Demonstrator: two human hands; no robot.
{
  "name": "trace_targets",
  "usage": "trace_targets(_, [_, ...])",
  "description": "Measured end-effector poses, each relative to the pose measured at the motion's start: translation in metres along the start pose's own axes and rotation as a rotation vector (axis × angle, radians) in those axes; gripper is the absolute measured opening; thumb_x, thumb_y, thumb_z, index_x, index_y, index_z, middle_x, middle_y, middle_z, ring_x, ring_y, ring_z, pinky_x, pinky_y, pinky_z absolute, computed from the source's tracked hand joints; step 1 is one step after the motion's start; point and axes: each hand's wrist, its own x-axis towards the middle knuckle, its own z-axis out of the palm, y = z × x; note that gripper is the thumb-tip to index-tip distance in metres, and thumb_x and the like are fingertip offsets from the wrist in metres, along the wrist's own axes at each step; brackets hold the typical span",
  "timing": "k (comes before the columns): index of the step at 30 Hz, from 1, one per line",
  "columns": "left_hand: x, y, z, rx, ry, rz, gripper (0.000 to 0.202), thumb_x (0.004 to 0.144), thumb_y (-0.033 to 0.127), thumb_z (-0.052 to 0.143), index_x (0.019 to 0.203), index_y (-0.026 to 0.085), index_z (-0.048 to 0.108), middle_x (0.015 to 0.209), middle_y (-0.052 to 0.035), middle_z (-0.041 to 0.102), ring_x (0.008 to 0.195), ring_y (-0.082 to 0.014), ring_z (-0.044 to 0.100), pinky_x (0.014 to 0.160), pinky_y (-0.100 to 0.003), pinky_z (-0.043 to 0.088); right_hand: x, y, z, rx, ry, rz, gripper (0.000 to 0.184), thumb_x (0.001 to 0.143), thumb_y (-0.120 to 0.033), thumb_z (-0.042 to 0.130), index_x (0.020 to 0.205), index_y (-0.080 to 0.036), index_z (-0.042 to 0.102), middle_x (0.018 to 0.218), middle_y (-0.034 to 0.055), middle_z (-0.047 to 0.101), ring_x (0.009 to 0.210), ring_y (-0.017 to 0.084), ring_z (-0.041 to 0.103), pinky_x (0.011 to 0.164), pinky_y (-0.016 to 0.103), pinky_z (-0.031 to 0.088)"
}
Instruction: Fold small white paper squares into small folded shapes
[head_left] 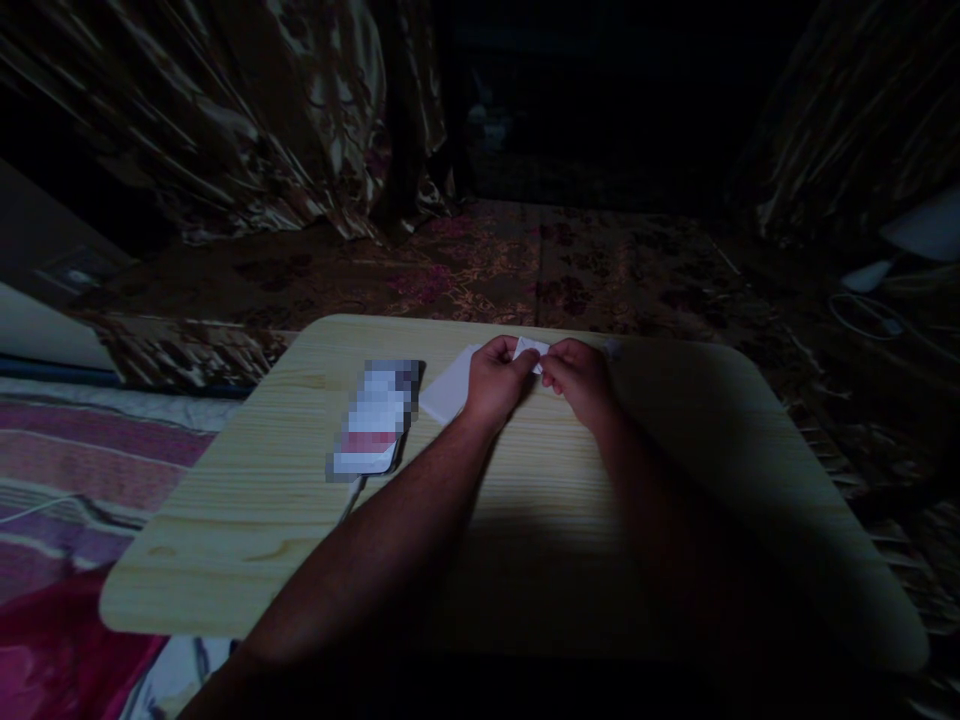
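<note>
Both hands meet near the far edge of a small light wooden table [315,540]. My left hand [495,382] and my right hand [577,380] each pinch a small folded white paper [529,349] held between them, fingers closed on it. A flat white sheet [448,392] lies under and left of my left hand. The scene is dim, and my right forearm is in shadow.
A phone [375,418] with a lit screen lies on the table left of the hands, a cable running off its near end. Patterned bedding [480,260] and shiny draped fabric [247,120] surround the table. A striped cloth [67,480] lies at left; white objects [900,250] at far right.
</note>
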Motion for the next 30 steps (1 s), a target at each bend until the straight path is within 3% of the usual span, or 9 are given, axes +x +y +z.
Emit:
trace_targets(5, [0.0001, 0.0002, -0.0005, -0.086, -0.030, -0.007, 0.025, 0.069, 0.030, 0.079, 0.079, 0.018, 0.060, 0.059, 0.0029, 0.064, 0.047, -0.0089, 0.052, 0.046, -0.021, 0.035, -0.0001, -0.0003, -0.0004, 0.074, -0.016, 0.026, 0.026, 0.070, -0.036, 0.075, 0.085, -0.021, 0.060, 0.061, -0.0036, 0.065, 0.052, 0.011, 0.054, 0.047, 0.023, 0.037])
trace_targets(11, [0.0002, 0.0012, 0.0006, -0.092, -0.005, -0.019, 0.029, 0.072, 0.035, 0.080, 0.076, 0.019, 0.056, 0.059, 0.0022, 0.064, 0.049, -0.0094, 0.055, 0.048, -0.021, 0.039, 0.0003, -0.0008, -0.0001, 0.109, -0.050, 0.011, 0.032, 0.068, -0.038, 0.079, 0.087, -0.020, 0.061, 0.069, -0.0003, 0.070, 0.058, 0.013, 0.058, 0.050, 0.023, 0.038])
trace_targets(17, [0.0002, -0.0013, -0.0009, -0.091, -0.074, -0.029, 0.022, 0.072, 0.031, 0.077, 0.073, 0.018, 0.059, 0.058, 0.0020, 0.062, 0.048, -0.0093, 0.051, 0.048, -0.023, 0.037, 0.0012, 0.0008, 0.0013, 0.045, -0.026, -0.052, 0.021, 0.070, -0.035, 0.073, 0.078, -0.019, 0.062, 0.061, -0.0024, 0.065, 0.051, 0.010, 0.050, 0.050, 0.024, 0.036])
trace_targets(21, [0.0001, -0.0028, -0.0020, -0.011, -0.061, -0.021, 0.014, 0.070, 0.025, 0.074, 0.071, 0.017, 0.062, 0.058, 0.0022, 0.061, 0.049, -0.0094, 0.050, 0.048, -0.023, 0.035, 0.0009, 0.0014, -0.0012, 0.026, 0.023, -0.028, 0.021, 0.071, -0.035, 0.072, 0.081, -0.018, 0.064, 0.057, -0.0041, 0.061, 0.049, 0.010, 0.048, 0.049, 0.025, 0.035])
trace_targets(30, [0.0008, 0.0043, -0.0020, -0.109, -0.044, -0.057, 0.022, 0.062, 0.026, 0.080, 0.075, 0.016, 0.066, 0.059, 0.0029, 0.061, 0.049, -0.0083, 0.049, 0.049, -0.022, 0.035, 0.0018, 0.0039, -0.0015, 0.087, -0.060, -0.028, 0.023, 0.065, -0.029, 0.073, 0.084, -0.018, 0.069, 0.059, -0.0046, 0.061, 0.051, 0.010, 0.047, 0.051, 0.025, 0.034])
